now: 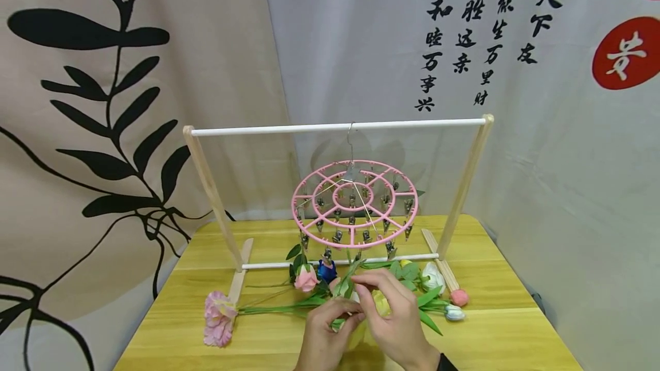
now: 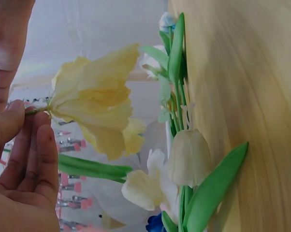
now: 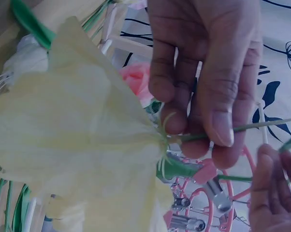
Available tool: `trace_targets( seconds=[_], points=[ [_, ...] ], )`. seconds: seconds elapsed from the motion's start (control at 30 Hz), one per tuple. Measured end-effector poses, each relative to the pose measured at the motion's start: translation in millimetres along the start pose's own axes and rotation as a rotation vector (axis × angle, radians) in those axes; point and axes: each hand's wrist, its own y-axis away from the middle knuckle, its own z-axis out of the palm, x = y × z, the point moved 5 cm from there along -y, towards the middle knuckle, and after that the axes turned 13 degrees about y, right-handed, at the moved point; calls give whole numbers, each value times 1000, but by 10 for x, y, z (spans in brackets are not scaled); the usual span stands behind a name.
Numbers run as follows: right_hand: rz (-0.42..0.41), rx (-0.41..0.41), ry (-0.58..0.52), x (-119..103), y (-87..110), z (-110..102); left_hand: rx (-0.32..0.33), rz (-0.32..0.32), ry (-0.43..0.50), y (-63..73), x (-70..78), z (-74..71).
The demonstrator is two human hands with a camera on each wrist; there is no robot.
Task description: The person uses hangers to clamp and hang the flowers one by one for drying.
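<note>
A yellow artificial flower (image 2: 97,96) with ruffled petals hangs head down on a thin green stem. In the left wrist view my left hand (image 2: 29,164) pinches that stem just behind the petals. My right hand (image 1: 389,314) is close beside it, slightly higher, its fingertips at a green leaf (image 1: 344,284) and the stem. Above both hands a round pink clip hanger (image 1: 353,238) with metal clips hangs from a white bar (image 1: 289,129). A blue rose (image 1: 327,272) dangles from one clip, beside a pink rose (image 1: 306,278). The right wrist view shows the yellow petals very close.
Wooden posts (image 1: 211,188) carry the bar on the yellow wood-grain table (image 1: 170,325). A pink ruffled flower (image 1: 219,319) lies at the left. To the right lie a white flower (image 1: 433,276), a pink bud (image 1: 459,298) and a pale tulip (image 1: 454,313). Printed cloth (image 1: 350,44) hangs behind.
</note>
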Motion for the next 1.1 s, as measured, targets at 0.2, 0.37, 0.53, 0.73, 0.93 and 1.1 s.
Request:
trace_targets(
  seconds=[0.2,0.37,0.53,0.73,0.93,1.1],
  points=[
    [96,-90,65,3,-31,48,0,73,15,61,3,-37],
    [193,-184,98,57,-18,71,43,-8,21,74,13,-99],
    [245,-205,100,80,-12,66,81,-121,52,67,22,-132],
    [295,-160,110,111,-18,1,117,-120,75,46,40,-154],
    [274,-112,190,134,-32,-57,184,-128,86,3,37,-170],
    [254,-117,255,151,-81,-42,269,-244,87,-45,35,-163]
  ],
)
